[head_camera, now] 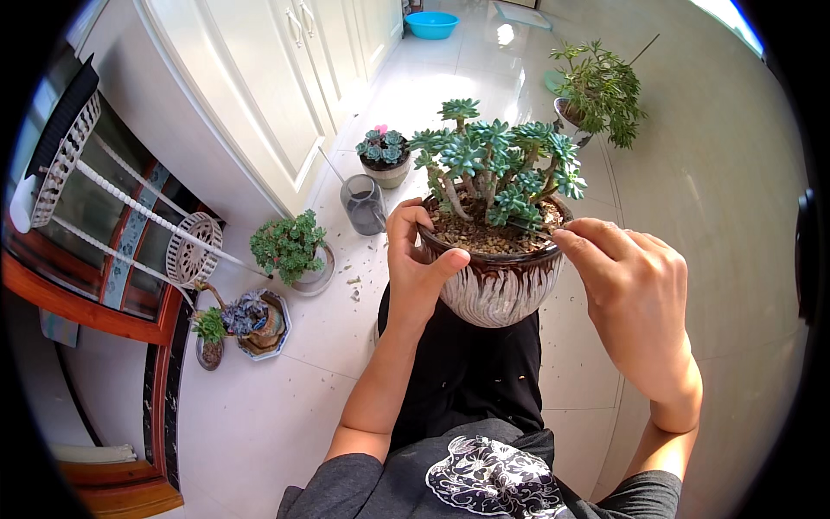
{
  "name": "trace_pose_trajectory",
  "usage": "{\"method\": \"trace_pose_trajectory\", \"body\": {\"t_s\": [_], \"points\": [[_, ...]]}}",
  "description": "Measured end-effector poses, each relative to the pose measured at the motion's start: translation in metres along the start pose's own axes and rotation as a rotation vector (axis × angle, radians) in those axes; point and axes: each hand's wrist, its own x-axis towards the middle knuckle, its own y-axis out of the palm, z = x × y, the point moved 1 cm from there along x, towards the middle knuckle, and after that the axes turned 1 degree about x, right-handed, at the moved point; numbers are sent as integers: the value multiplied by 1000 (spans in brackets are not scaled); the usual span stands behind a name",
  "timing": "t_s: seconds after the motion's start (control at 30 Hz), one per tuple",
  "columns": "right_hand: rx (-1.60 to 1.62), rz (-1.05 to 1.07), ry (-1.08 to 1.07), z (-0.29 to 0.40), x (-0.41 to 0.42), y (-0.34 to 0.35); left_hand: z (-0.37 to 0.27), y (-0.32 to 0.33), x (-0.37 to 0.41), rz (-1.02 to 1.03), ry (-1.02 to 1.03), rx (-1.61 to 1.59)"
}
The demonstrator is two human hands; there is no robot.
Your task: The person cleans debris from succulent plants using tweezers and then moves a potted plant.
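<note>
A glazed ceramic pot (pixel 502 292), brown at the rim with white streaks below, rests on my knees. In it grows a branching blue-green succulent (pixel 493 152) with thick bare stems, above a layer of tan gravel (pixel 473 237). My left hand (pixel 418 259) grips the pot's left rim, the thumb against the outer wall. Over the right rim, my right hand (pixel 622 285) pinches a thin metal tool (pixel 528 228) whose far end reaches the gravel beneath a low rosette. The tool's exact kind is hard to make out, as my fingers cover most of it.
Left of my legs stand a leafy succulent (pixel 288 246), a purple-grey potted succulent (pixel 249 314) and a white plant stand (pixel 194 250). Beyond are a clear jug (pixel 363 204) and a rosette pot (pixel 386 168). Another potted plant (pixel 600 97) stands right. Debris dots the tiles (pixel 311 344).
</note>
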Motion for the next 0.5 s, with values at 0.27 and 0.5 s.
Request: {"method": "trace_pose_trajectory", "body": {"t_s": [0.27, 0.5], "points": [[30, -18, 95, 5, -1, -11, -1, 0, 0, -7, -6, -17], [11, -75, 80, 1, -12, -26, 3, -2, 1, -7, 12, -25]]}}
